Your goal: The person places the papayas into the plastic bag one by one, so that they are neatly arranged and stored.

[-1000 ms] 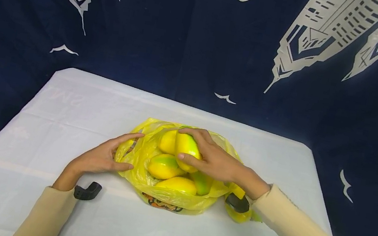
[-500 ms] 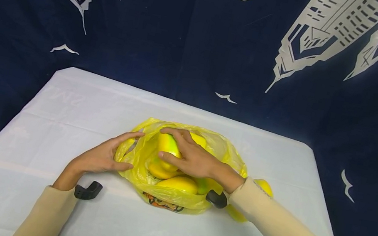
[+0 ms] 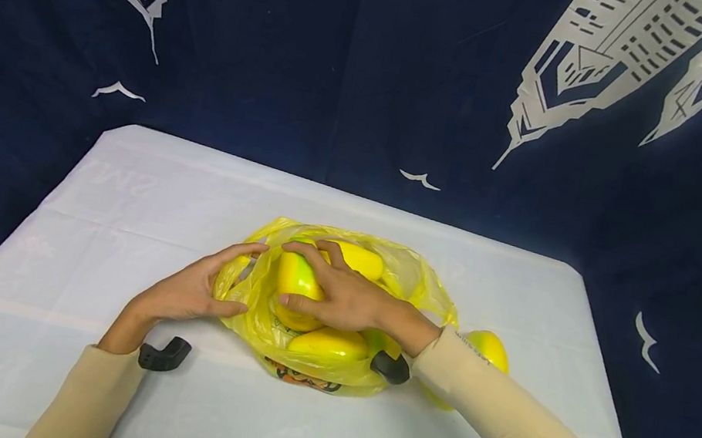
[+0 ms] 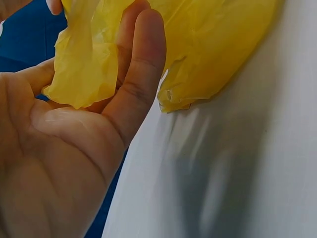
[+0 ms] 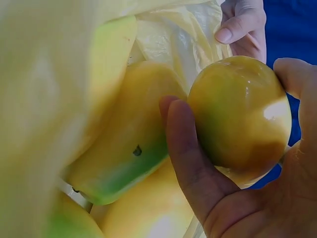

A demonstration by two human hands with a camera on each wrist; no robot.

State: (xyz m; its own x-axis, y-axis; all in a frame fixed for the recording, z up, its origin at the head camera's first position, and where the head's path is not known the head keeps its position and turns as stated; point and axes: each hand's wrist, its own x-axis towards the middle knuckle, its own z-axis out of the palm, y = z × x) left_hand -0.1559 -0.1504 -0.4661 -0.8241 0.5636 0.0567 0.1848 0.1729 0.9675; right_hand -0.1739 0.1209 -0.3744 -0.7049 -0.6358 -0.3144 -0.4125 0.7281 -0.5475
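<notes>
My left hand [image 3: 190,292] holds the left side of a thin yellow plastic bag [image 3: 364,386], which gapes upward. In the left wrist view a flap of the bag [image 4: 84,69] lies between thumb and fingers. My right hand [image 3: 351,297] reaches over the bag's mouth and grips a yellow-green mango [image 3: 298,276] at its left side. The right wrist view shows this mango [image 5: 237,114] between thumb and fingers, beside another mango [image 5: 133,124] in the bag. Several more mangoes lie inside, one near the front [image 3: 329,342] and one at the back [image 3: 361,260].
Outside the bag on the right, a mango [image 3: 489,348] lies on the white-covered table [image 3: 147,214], partly behind my right sleeve [image 3: 502,402]. A dark blue cloth [image 3: 279,65] with white city prints hangs behind the table. A black wrist mount [image 3: 165,355] sits on my left wrist.
My right hand has moved left within the bag's mouth, carrying the mango to the left side and uncovering the mango at the back. My left hand has stayed still.
</notes>
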